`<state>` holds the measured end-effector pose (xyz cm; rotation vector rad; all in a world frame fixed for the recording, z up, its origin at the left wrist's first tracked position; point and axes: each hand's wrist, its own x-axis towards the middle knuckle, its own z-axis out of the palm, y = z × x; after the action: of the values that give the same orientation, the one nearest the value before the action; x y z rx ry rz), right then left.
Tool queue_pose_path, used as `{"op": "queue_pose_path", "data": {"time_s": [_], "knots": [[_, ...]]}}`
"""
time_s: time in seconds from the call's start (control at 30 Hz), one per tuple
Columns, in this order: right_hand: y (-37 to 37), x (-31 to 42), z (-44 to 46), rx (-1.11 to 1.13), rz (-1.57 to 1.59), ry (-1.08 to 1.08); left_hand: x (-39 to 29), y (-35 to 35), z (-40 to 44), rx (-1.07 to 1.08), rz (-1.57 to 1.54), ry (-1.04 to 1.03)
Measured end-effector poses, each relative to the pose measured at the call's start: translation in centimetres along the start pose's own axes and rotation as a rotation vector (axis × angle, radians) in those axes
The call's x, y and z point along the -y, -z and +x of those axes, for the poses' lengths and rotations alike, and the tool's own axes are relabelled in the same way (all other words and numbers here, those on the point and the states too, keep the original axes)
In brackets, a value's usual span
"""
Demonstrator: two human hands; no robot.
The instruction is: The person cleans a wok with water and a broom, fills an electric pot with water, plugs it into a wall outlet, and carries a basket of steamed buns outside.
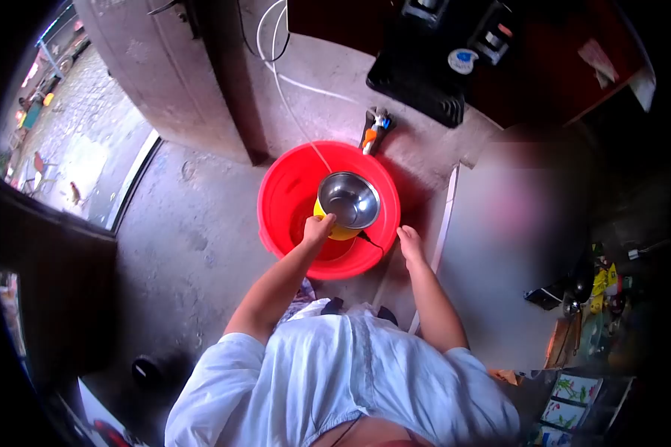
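Note:
My left hand [318, 227] grips the near-left rim of a shiny metal bowl [348, 200], its fingers closed on the edge. The bowl is over a large red tub [276, 201] that stands on the floor. Below the bowl, partly hidden by it, a yellow object [343, 233] shows inside the tub. A dark cord runs from near it toward the tub's right side. My right hand [410, 243] is just outside the tub's right rim, fingers apart, with nothing visible in it.
A white hose [276, 71] comes down from the wall toward the tub. Behind the tub lies a dark item with orange and blue parts [373, 132]. A grey surface [477, 276] is at the right, a door [164, 74] at the upper left.

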<state>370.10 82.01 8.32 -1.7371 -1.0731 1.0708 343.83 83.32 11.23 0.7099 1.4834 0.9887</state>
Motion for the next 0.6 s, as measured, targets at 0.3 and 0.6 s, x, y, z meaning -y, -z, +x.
{"op": "queue_pose_path", "data": {"time_s": [0.3,0.6], "knots": [[-11.5,19.4,12.4,-0.165,-0.656,0.321,-0.3,0.2,11.6,0.157,0.116,0.130],[-13.9,20.5,15.9,-0.085,-1.089,0.249,-2.7,1.0,13.3,0.238,0.319,0.247]]}}
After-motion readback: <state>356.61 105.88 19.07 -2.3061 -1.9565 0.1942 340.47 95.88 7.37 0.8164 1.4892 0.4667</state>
